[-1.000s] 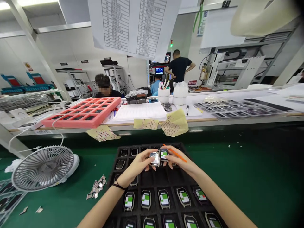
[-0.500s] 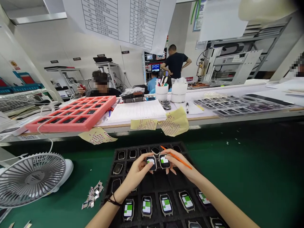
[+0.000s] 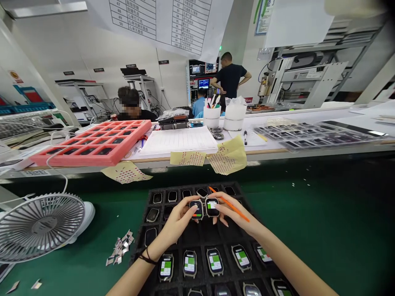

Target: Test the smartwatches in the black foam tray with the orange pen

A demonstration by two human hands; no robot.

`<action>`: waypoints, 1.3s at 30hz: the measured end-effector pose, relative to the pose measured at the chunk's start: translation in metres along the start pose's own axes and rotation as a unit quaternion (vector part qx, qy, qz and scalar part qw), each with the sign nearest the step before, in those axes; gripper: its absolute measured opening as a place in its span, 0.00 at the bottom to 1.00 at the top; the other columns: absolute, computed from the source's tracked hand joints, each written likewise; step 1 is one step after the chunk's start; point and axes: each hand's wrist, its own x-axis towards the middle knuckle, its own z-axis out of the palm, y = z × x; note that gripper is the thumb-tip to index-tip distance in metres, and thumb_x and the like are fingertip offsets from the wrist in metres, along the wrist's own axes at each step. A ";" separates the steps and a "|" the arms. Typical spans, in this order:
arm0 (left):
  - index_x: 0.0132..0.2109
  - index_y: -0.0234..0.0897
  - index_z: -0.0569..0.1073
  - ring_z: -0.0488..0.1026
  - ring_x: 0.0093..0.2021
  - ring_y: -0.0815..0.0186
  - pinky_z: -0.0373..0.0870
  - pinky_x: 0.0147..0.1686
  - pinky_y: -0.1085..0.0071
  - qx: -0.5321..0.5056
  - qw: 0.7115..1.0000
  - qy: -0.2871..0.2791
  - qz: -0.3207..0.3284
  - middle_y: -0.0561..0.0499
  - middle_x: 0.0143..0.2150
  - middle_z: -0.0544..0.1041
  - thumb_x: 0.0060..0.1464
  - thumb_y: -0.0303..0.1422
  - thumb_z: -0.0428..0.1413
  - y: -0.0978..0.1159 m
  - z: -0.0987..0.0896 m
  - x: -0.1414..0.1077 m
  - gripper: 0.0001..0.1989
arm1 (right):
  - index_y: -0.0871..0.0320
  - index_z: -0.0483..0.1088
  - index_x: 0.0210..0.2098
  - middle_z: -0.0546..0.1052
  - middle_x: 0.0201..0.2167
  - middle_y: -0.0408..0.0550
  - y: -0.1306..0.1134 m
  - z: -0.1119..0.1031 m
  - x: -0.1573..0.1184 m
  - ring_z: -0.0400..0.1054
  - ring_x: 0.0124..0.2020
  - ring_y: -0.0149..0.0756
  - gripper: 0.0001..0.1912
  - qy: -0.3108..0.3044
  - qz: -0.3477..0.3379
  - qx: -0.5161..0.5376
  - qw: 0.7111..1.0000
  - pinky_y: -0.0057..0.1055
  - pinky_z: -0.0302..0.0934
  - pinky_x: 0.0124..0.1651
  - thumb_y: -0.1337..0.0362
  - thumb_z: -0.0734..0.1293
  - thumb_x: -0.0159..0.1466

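Observation:
My left hand is closed around a strapless smartwatch, its thumb on the lit screen, which is mostly dark with a coloured strip low down. Beside it, my right hand grips a second smartwatch showing a green and white pattern. An orange stick, perhaps a pen or pry tool, lies across the right hand. Both watches are held over a black foam tray, whose pockets hold several more watches. In the nearer row, a watch shows green and white blocks; farther ones have dark screens.
A white fan stands left on the green mat, near a pile of small tabs. On the shelf are a pink foam tray, papers, white tubs and clear trays. Other people are beyond the shelf.
The left watch's screen has switched from a green and white pattern to a mostly dark display with a coloured strip. Both hands keep their hold; the view has shifted slightly.

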 end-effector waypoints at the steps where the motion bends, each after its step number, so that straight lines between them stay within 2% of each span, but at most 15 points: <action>1: 0.53 0.38 0.70 0.65 0.27 0.68 0.63 0.25 0.74 0.002 1.000 -0.003 0.001 0.54 0.28 0.68 0.55 0.48 0.54 -0.002 0.000 0.000 0.24 | 0.54 0.64 0.50 0.74 0.30 0.45 0.000 0.000 0.000 0.71 0.26 0.34 0.16 0.003 0.001 0.002 1.000 0.27 0.60 0.23 0.55 0.62 0.66; 8: 0.54 0.38 0.70 0.54 0.20 0.75 0.50 0.18 0.76 0.019 1.000 0.001 -0.005 0.56 0.26 0.64 0.58 0.50 0.49 -0.008 -0.002 0.000 0.25 | 0.56 0.66 0.47 0.73 0.32 0.44 -0.003 0.003 0.001 0.71 0.24 0.31 0.15 0.030 0.006 0.019 0.999 0.25 0.57 0.20 0.56 0.65 0.64; 11: 0.54 0.38 0.69 0.55 0.20 0.75 0.52 0.18 0.77 0.008 1.000 -0.006 -0.008 0.56 0.28 0.66 0.58 0.49 0.51 -0.007 -0.003 0.000 0.24 | 0.56 0.66 0.46 0.73 0.32 0.44 -0.003 0.003 0.001 0.71 0.23 0.31 0.15 0.036 0.009 0.022 0.999 0.24 0.56 0.20 0.57 0.66 0.63; 13: 0.56 0.40 0.67 0.63 0.25 0.73 0.60 0.23 0.77 -0.021 0.999 -0.026 -0.003 0.52 0.35 0.71 0.56 0.46 0.54 -0.006 -0.004 -0.001 0.24 | 0.56 0.66 0.46 0.73 0.31 0.44 -0.003 0.003 0.001 0.72 0.24 0.32 0.15 0.038 0.013 0.036 0.999 0.24 0.56 0.19 0.56 0.66 0.63; 15: 0.57 0.43 0.65 0.71 0.38 0.67 0.68 0.36 0.73 -0.063 0.996 -0.060 0.007 0.48 0.47 0.72 0.53 0.41 0.59 -0.005 -0.006 -0.001 0.26 | 0.56 0.67 0.45 0.74 0.29 0.44 -0.004 0.003 0.001 0.72 0.23 0.32 0.15 0.039 0.020 0.071 0.996 0.24 0.55 0.19 0.56 0.66 0.63; 17: 0.58 0.44 0.64 0.70 0.50 0.61 0.67 0.48 0.67 -0.103 0.990 -0.091 0.007 0.46 0.55 0.70 0.49 0.38 0.63 -0.004 -0.009 -0.001 0.29 | 0.57 0.67 0.45 0.74 0.27 0.43 -0.004 0.003 0.001 0.73 0.23 0.33 0.14 0.036 0.024 0.121 0.992 0.23 0.55 0.18 0.56 0.66 0.63; 19: 0.57 0.43 0.65 0.69 0.53 0.58 0.66 0.51 0.65 -0.133 0.986 -0.101 -0.006 0.45 0.57 0.69 0.47 0.36 0.65 -0.001 -0.010 -0.003 0.30 | 0.58 0.67 0.44 0.74 0.24 0.43 -0.004 0.002 0.003 0.73 0.22 0.33 0.13 0.029 0.021 0.171 0.985 0.22 0.54 0.17 0.57 0.66 0.63; 23: 0.56 0.42 0.67 0.71 0.52 0.55 0.68 0.48 0.65 -0.151 0.985 -0.080 -0.029 0.44 0.56 0.71 0.46 0.37 0.65 0.002 -0.009 -0.004 0.29 | 0.60 0.67 0.43 0.75 0.23 0.43 -0.005 0.001 0.006 0.73 0.20 0.33 0.13 0.016 0.005 0.203 0.979 0.21 0.54 0.16 0.58 0.66 0.63; 28: 0.54 0.42 0.67 0.72 0.52 0.56 0.69 0.48 0.67 -0.080 0.997 -0.009 0.011 0.45 0.56 0.72 0.47 0.40 0.64 -0.006 -0.005 -0.001 0.27 | 0.59 0.66 0.44 0.73 0.26 0.42 -0.005 0.000 0.007 0.73 0.22 0.31 0.14 0.014 -0.024 0.131 0.991 0.20 0.55 0.17 0.58 0.67 0.63; 32: 0.55 0.42 0.66 0.72 0.52 0.56 0.71 0.44 0.70 -0.030 0.998 0.034 0.035 0.45 0.55 0.72 0.49 0.43 0.62 -0.017 -0.004 0.004 0.28 | 0.57 0.65 0.46 0.71 0.32 0.43 -0.002 -0.002 0.006 0.74 0.24 0.30 0.15 0.001 -0.041 0.077 0.996 0.19 0.56 0.17 0.58 0.67 0.63; 39: 0.54 0.39 0.65 0.72 0.49 0.57 0.72 0.39 0.69 0.002 0.998 0.015 0.057 0.43 0.52 0.73 0.52 0.42 0.59 -0.017 -0.006 0.006 0.24 | 0.56 0.62 0.50 0.71 0.38 0.47 -0.002 0.001 0.002 0.74 0.30 0.32 0.18 -0.022 -0.042 0.052 0.998 0.20 0.57 0.20 0.59 0.67 0.63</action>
